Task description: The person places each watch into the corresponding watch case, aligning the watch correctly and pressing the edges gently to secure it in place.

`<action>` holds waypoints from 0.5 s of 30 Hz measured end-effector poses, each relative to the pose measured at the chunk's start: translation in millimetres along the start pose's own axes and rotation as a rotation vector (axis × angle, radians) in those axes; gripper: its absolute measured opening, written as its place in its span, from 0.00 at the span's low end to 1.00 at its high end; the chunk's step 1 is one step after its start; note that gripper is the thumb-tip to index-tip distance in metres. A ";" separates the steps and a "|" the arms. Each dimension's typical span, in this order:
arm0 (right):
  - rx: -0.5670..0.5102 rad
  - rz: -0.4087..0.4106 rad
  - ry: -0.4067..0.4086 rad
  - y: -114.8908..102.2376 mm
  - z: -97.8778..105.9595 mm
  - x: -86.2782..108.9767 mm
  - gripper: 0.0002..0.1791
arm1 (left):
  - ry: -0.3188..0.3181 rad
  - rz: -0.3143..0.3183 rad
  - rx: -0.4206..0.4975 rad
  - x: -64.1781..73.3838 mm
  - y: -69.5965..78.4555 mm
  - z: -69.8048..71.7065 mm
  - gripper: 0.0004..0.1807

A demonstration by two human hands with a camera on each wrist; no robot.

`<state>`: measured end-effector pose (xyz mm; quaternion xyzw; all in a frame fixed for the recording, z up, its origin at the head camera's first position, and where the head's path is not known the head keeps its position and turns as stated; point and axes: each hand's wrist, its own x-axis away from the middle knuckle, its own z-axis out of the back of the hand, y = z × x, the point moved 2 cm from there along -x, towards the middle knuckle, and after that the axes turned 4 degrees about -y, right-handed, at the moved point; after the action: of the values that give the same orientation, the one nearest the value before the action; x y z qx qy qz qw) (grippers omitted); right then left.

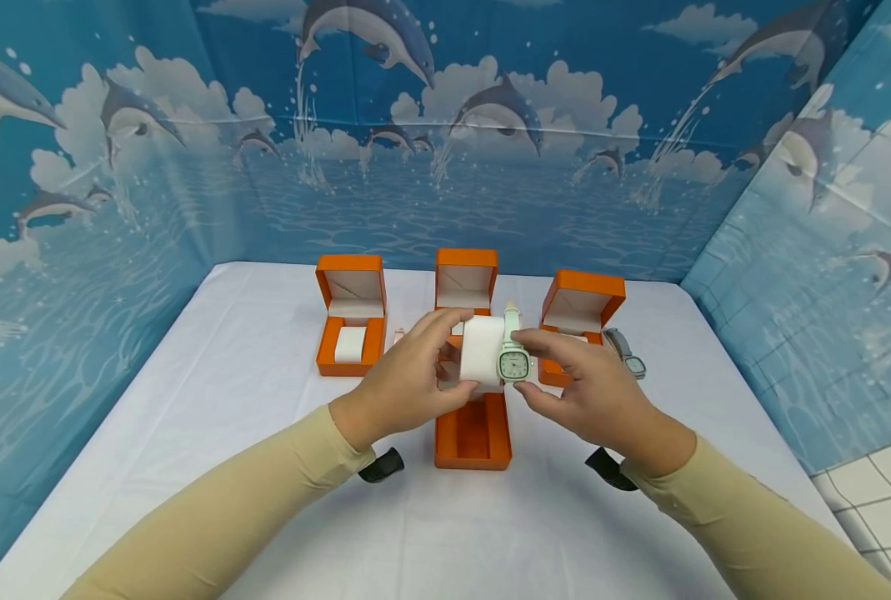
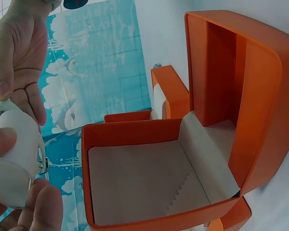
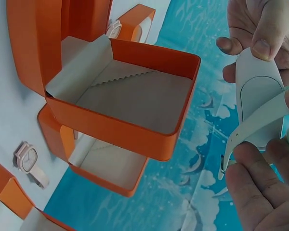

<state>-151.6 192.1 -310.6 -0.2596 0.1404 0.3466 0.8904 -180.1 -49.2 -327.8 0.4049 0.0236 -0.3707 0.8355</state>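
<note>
Just above the front box point(image 1: 473, 463): a white cushion point(image 1: 479, 350), held up with a pale green watch point(image 1: 514, 364) against its right side.
Left hand point(image 1: 411, 367): grips the cushion between thumb and fingers; some fingers are lost behind it, and the left wrist view crops this hand at the edge.
Right hand point(image 1: 595, 383): pinches the watch, thumb low at the case, forefinger at the strap above; the right wrist view cuts the hand off.
Strap point(image 3: 260, 115): curves across the cushion in the right wrist view toward a small buckle point(image 3: 222, 167); how far it wraps round, I cannot tell.
Front box's lid point(image 3: 135, 96): open, pale-lined; mostly behind hands and cushion in the head view.
Left box point(image 1: 340, 369): open, its own cushion point(image 1: 350, 343) in plain sight.
Middle box point(image 1: 466, 257): lid up, base largely blocked by the left hand and held cushion.
Right box point(image 1: 586, 283): lid up, base partly covered by the right hand.
Grey-strapped watch point(image 1: 625, 354): beside the right box, dial too small to read.
Pink watch point(image 3: 26, 159): on the table point(image 1: 265, 350), clear in the right wrist view.
Another watch point(image 3: 114, 29): partly masked by the front box there.
Sleeves point(image 1: 235, 500): tan, running out of frame.
</note>
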 end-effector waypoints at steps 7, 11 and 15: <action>-0.024 -0.035 0.004 -1.8 -2.1 -0.9 0.32 | -0.001 0.002 0.000 0.2 -0.8 0.6 0.42; -0.027 -0.046 0.003 -2.2 -2.6 -1.1 0.32 | -0.007 0.014 0.008 0.7 -1.3 0.9 0.43; -0.027 -0.054 -0.002 -2.8 -3.6 -0.7 0.33 | -0.019 0.026 0.022 1.7 -2.0 -0.2 0.43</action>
<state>-150.4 187.9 -312.3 -0.2750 0.1279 0.3244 0.8960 -180.0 -50.9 -329.8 0.4108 0.0065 -0.3636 0.8361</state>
